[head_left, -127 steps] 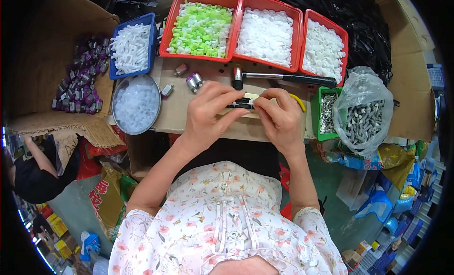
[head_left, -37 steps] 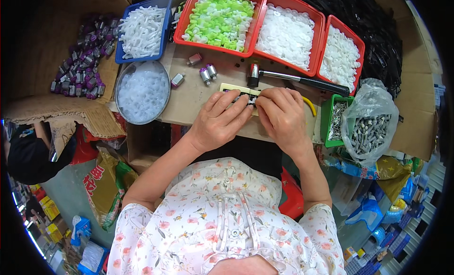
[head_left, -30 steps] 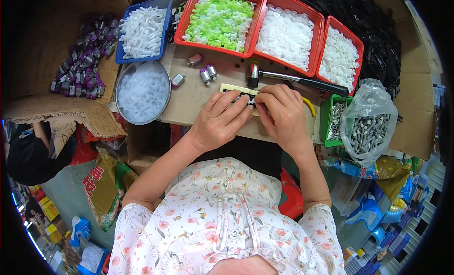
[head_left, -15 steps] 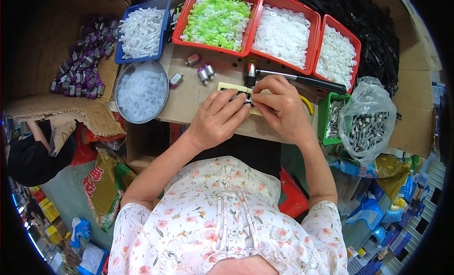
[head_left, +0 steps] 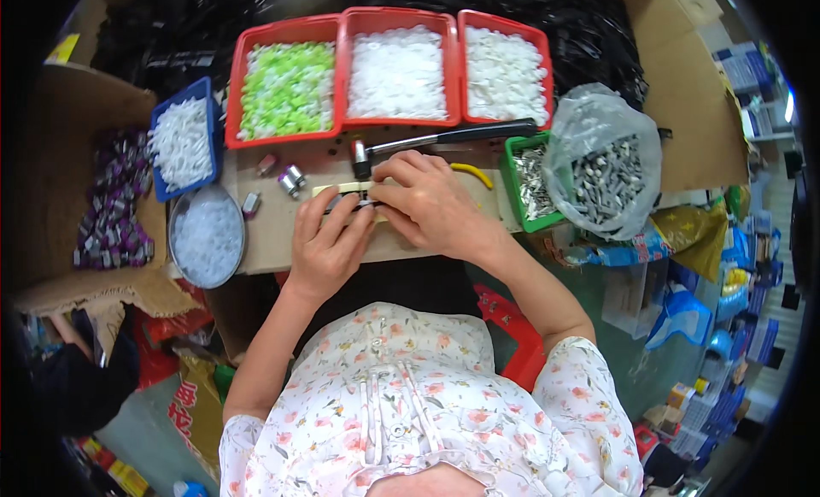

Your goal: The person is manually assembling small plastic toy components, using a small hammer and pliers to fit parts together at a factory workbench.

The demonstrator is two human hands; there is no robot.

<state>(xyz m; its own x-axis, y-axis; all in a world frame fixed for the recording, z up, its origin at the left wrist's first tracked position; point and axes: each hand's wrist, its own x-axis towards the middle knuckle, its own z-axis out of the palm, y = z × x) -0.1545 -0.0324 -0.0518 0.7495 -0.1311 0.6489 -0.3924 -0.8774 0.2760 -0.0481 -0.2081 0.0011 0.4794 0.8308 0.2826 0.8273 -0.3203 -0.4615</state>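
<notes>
On the work board (head_left: pixel 265 249) in front of me lies a small cream block (head_left: pixel 346 188) with a dark part (head_left: pixel 362 196) in it. From the left, my left hand (head_left: pixel 331 241) curves its fingers over the block, fingertips on the dark part. My right hand (head_left: pixel 434 205) pinches with thumb and forefinger at the block's right end; whatever is between those fingertips is hidden. Just beyond the block stands the hammer's head (head_left: pixel 361 159), with its black handle (head_left: pixel 487 132) reaching right. Small metal motors (head_left: pixel 292 181) lie to the left of the block.
Red trays (head_left: pixel 400 121) at the back hold green-white and white plastic pieces. At left are a blue tray (head_left: pixel 212 138), a round bowl (head_left: pixel 242 232) and a carton of purple-ended motors (head_left: pixel 115 202). At right are a yellow-handled tool (head_left: pixel 474 174), a green bin (head_left: pixel 515 185) and a plastic bag (head_left: pixel 645 155) of metal parts.
The head view has turned, so the bench sits further left in the picture. Both hands stay at the cream block, their fingers still closed in around the dark part.
</notes>
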